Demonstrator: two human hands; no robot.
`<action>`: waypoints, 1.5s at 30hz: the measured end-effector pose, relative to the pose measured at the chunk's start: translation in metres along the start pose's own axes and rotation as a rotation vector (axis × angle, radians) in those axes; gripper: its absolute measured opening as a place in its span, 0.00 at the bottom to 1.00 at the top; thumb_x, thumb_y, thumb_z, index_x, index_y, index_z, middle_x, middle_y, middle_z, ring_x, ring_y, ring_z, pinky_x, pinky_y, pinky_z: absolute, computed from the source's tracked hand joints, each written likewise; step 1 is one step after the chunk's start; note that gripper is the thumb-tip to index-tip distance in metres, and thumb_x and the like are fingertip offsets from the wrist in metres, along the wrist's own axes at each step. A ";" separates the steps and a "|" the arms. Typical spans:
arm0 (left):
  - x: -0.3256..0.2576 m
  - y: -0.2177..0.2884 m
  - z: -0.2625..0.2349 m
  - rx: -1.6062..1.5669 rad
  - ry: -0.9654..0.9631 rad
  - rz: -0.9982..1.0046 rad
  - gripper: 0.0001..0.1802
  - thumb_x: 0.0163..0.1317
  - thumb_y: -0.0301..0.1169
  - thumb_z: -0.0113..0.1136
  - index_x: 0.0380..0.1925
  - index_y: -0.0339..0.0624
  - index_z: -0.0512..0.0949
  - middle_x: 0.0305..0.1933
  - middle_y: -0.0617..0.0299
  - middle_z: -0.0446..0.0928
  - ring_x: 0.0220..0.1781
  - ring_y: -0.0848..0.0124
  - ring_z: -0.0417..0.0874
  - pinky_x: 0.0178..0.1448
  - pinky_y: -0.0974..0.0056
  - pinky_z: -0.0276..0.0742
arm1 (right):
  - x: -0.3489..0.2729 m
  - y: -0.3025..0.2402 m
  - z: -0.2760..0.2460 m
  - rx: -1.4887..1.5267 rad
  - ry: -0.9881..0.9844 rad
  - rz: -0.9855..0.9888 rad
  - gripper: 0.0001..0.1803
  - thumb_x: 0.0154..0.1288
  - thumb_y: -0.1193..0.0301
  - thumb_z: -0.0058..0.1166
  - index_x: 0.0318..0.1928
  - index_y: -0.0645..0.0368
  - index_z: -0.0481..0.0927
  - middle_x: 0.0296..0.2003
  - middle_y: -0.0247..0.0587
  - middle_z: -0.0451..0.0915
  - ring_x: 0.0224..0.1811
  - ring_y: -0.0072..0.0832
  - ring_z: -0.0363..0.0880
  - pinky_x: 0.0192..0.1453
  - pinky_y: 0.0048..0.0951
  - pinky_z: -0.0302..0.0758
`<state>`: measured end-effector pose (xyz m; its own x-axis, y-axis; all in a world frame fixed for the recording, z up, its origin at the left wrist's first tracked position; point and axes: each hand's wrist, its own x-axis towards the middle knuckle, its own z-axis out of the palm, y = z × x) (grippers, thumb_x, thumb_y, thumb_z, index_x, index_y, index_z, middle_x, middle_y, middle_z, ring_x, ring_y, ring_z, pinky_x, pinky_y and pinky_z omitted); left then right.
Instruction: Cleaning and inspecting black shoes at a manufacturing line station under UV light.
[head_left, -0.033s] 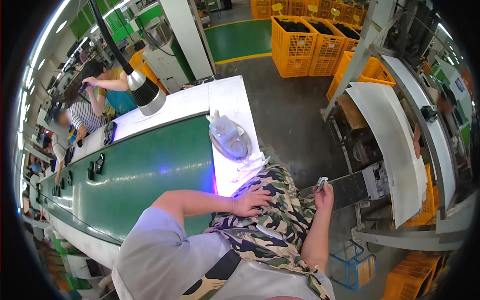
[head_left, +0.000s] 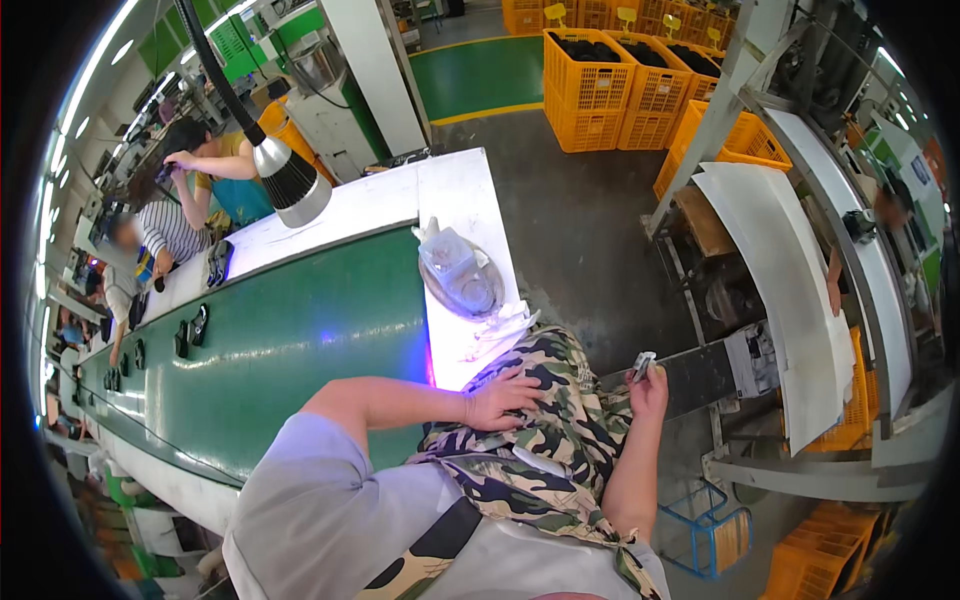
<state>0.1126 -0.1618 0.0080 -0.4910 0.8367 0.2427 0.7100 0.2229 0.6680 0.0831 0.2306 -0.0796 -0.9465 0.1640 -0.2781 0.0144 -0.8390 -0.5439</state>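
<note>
My left hand (head_left: pixel 503 400) lies flat on the camouflage apron (head_left: pixel 565 365) over my lap, its fingers spread and holding nothing. Off to the right, my right hand (head_left: pixel 649 393) is raised with its fingers closed on a small silvery-grey object (head_left: pixel 643 363); its kind is too small to make out. Beyond my left hand, a white tabletop (head_left: pixel 468 185) carries a round tray (head_left: pixel 445 292) with a clear plastic container (head_left: pixel 450 258) in it. Crumpled white cloth or paper (head_left: pixel 505 325) lies by the tray, near my knees.
A green conveyor belt (head_left: pixel 300 330) runs left with dark shoes (head_left: pixel 199 325) on it. Co-workers (head_left: pixel 170 235) sit along its far side. A lamp (head_left: pixel 292 185) hangs over the table. Orange crates (head_left: pixel 585 95) stand ahead; a metal rack (head_left: pixel 690 170) and a blue-framed stool (head_left: pixel 708 530) are at right.
</note>
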 end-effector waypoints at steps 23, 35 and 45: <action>-0.002 -0.001 -0.004 -0.024 0.026 0.004 0.23 0.60 0.40 0.61 0.54 0.44 0.78 0.68 0.53 0.72 0.77 0.51 0.63 0.78 0.35 0.44 | 0.006 0.000 0.000 -0.043 0.009 0.033 0.05 0.70 0.74 0.58 0.42 0.53 0.76 0.42 0.41 0.84 0.43 0.38 0.84 0.48 0.49 0.82; 0.003 0.000 -0.004 -0.050 -0.012 0.032 0.23 0.63 0.42 0.59 0.55 0.44 0.78 0.68 0.53 0.73 0.77 0.51 0.64 0.79 0.36 0.42 | 0.005 -0.002 0.003 -0.016 0.015 0.020 0.06 0.68 0.76 0.58 0.43 0.54 0.77 0.43 0.43 0.84 0.43 0.38 0.84 0.46 0.49 0.82; 0.009 0.010 -0.013 -0.009 -0.045 -0.034 0.23 0.62 0.42 0.58 0.55 0.43 0.78 0.68 0.52 0.73 0.76 0.50 0.65 0.79 0.35 0.45 | 0.003 0.003 0.009 0.009 -0.003 0.000 0.05 0.68 0.75 0.58 0.42 0.55 0.77 0.40 0.43 0.84 0.40 0.37 0.84 0.46 0.49 0.83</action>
<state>0.1092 -0.1582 0.0261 -0.4919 0.8501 0.1882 0.6883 0.2473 0.6820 0.0774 0.2240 -0.0751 -0.9474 0.1623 -0.2760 0.0119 -0.8435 -0.5370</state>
